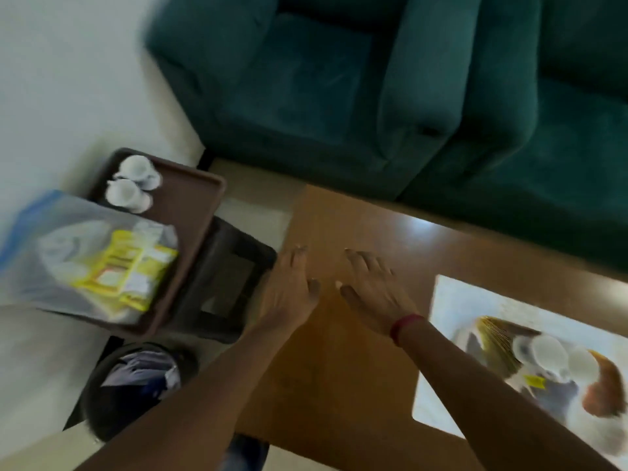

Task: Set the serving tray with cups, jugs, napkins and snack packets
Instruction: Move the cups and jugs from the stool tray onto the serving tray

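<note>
A brown serving tray [190,202] rests on a dark stool at the left. Two white cups on saucers [132,183] stand at its far end. A clear plastic bag holding yellow snack packets [125,266] lies across its near end. My left hand [289,287] and my right hand [370,287] hover side by side over the wooden table [339,368], fingers spread, holding nothing. On the right a white printed tray [452,300] carries two white cups [560,356] and a yellow packet [535,380]. The frame is blurred.
A dark stool [224,283] stands under the brown tray. A dark waste bin [136,385] with a liner stands on the floor below it. Green sofas [373,90] sit beyond the table.
</note>
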